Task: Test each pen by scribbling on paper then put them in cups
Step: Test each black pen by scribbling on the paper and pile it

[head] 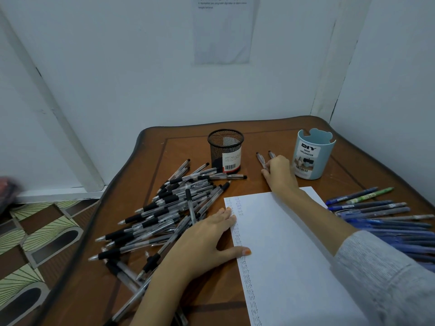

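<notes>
right hand (pixel 280 171) grips two pens (pixel 260 158); left hand (pixel 207 236) presses the paper (pixel 289 255).

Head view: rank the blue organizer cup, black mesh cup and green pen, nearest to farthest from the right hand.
1. Blue organizer cup, just right of the right hand.
2. Black mesh cup, to its left.
3. Green pen, farther off to its right.

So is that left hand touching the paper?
Touching. The head view shows the left hand lying flat, thumb and fingertips on the left edge of the paper.
</notes>
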